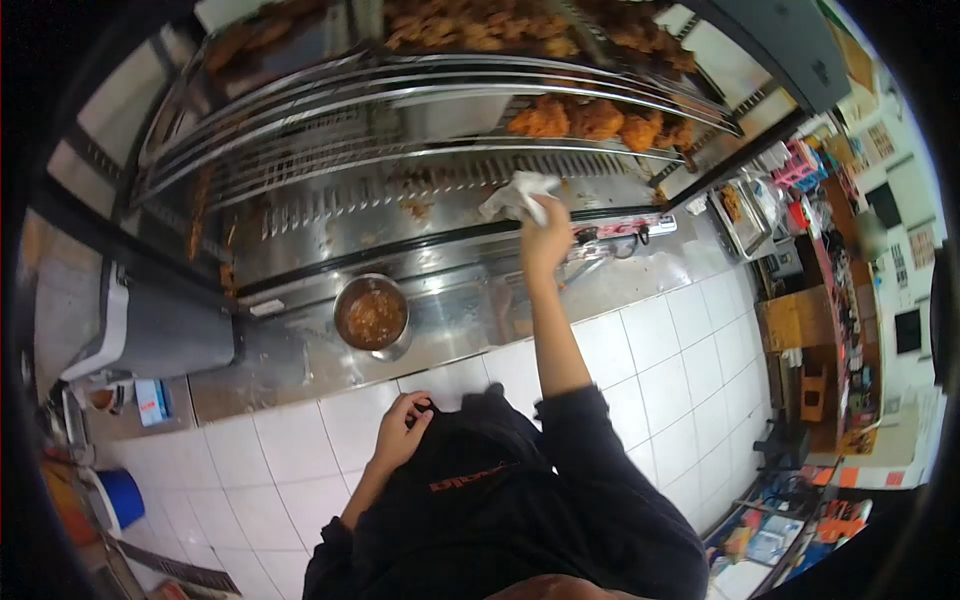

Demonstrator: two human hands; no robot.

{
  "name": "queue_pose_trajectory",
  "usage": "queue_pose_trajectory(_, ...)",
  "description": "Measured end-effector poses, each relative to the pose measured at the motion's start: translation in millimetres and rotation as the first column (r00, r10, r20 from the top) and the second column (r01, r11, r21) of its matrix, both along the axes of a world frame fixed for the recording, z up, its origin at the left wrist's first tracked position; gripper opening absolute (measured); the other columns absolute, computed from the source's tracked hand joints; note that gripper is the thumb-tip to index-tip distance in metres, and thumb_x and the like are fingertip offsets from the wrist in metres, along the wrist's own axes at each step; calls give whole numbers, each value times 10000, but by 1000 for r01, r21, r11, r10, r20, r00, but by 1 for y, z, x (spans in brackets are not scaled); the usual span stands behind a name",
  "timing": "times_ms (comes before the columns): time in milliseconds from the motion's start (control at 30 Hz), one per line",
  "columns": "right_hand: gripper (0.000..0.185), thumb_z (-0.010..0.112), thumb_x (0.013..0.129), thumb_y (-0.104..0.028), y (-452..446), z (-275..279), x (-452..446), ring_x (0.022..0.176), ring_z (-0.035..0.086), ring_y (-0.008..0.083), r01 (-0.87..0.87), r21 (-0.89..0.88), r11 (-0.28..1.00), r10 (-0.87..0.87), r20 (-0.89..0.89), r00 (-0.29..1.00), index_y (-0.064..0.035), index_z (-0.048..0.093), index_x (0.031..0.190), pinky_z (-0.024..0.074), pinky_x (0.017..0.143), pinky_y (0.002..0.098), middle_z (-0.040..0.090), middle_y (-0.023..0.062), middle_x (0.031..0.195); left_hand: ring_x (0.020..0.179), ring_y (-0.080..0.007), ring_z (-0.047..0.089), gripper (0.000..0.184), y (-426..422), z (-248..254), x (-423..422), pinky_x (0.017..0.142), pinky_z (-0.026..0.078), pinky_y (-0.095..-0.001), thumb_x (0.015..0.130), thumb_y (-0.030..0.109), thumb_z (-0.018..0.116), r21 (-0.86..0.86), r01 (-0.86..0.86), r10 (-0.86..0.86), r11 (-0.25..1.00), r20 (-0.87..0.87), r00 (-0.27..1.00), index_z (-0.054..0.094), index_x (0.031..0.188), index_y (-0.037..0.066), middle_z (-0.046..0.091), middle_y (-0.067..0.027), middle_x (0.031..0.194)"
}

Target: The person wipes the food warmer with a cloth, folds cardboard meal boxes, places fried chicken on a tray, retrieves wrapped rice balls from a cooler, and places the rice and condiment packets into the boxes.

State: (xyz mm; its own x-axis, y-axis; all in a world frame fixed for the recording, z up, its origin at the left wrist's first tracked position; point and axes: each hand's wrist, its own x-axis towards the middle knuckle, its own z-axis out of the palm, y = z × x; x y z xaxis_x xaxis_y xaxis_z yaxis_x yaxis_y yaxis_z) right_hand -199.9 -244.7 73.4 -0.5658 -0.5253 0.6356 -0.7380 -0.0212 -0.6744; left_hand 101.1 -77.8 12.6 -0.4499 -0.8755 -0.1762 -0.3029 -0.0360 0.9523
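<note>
My right hand (547,237) reaches forward into the food warmer, closed on a crumpled white tissue (520,190). The tissue lies against the slotted metal floor (330,200) of the warmer, where brown crumbs and grease stains show. My left hand (403,428) hangs low near the front of my dark top, its fingers curled in. Whether it pinches the dark fabric or anything else I cannot make out. On the steel counter between my hands and the warmer stands a metal bowl (347,283) of brown sauce with crumbs in it.
Fried chicken pieces (597,120) sit on the wire rack (440,88) above my right hand. A grey bin-like box (175,320) stands at the left. Steel trays (748,225) are at the right. A blue container (122,497) is at the lower left.
</note>
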Motion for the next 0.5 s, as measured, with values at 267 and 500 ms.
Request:
queue_pose_trajectory(267,226,545,677,-21,-75,-4,58,803,611,287,-170,641,748,273,-64,960,-115,663,846,486,754,379,629,121,829,659,-141,534,283,20,8,-58,611,434,-252,794,89,578,-98,7,0,995,68,998,532,1072,60,561,-74,916)
queue_pose_trajectory(500,226,572,698,-49,-44,-8,-68,829,601,295,-292,602,744,429,-95,898,-176,670,857,486,739,377,625,119,857,689,-157,557,279,59,11,-120,627,448,-269,797,103,574,-149,-94,106,984,74,992,531,1068,54,559,-86,928)
